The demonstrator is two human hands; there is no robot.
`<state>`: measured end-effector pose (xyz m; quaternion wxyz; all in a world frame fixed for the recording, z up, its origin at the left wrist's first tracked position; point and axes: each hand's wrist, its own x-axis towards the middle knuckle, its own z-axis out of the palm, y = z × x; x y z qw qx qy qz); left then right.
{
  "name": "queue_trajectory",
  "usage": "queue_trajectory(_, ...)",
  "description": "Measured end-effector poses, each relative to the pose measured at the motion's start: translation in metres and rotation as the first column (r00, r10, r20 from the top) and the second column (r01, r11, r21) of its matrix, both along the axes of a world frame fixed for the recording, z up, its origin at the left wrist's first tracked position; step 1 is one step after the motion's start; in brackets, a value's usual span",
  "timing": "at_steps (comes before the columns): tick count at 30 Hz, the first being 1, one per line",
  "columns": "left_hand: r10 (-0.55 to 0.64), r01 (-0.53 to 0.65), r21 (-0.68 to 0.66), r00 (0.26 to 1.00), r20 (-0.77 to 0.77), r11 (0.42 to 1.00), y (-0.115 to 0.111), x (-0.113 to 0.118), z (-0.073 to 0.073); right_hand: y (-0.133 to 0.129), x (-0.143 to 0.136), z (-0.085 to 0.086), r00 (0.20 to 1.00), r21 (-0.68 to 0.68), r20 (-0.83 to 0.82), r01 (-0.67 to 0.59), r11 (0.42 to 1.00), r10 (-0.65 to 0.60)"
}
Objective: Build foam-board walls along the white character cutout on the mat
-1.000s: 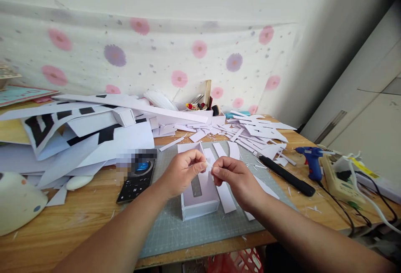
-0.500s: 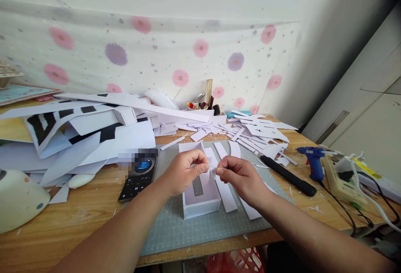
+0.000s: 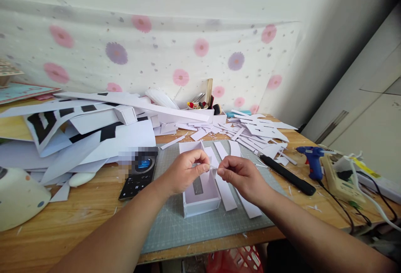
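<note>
My left hand (image 3: 191, 171) and my right hand (image 3: 238, 177) face each other, fingertips pinched, with a small thin white piece (image 3: 213, 167) held between them. Both are above an open white box (image 3: 202, 207) that has a rectangular opening in its floor. The box rests on a grey-green cutting mat (image 3: 175, 233). Long white strips (image 3: 227, 195) lie just right of the box, partly under my right hand.
A phone (image 3: 138, 181) lies left of the mat. To the right are a black cutter (image 3: 288, 175), a blue glue gun (image 3: 314, 160) and a power strip (image 3: 338, 181). White scraps (image 3: 250, 131) and large sheets (image 3: 125, 139) are piled behind.
My right hand has shifted very slightly to the right. My left hand has hardly moved, and both stay pinched.
</note>
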<state>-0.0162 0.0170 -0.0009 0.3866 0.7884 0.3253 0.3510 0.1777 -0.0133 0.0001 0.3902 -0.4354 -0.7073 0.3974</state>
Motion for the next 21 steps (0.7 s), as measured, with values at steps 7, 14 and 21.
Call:
queue_trajectory(7,-0.007,0.007,-0.005,1.000,0.019,1.000,-0.002,0.002,0.000,0.000,-0.001,0.001,1.000,0.007,-0.003,0.002,1.000,-0.002)
queue_trajectory(14,0.064,-0.056,-0.048,0.982,0.179,0.997,0.005,-0.007,0.004,-0.001,0.008,0.005,0.994,-0.026,-0.099,0.052,0.998,-0.054)
queue_trajectory(21,0.018,0.016,-0.117,0.957,0.289,0.993,0.008,-0.011,0.003,0.014,0.034,-0.003,0.928,0.024,-0.309,0.227,0.974,-0.209)
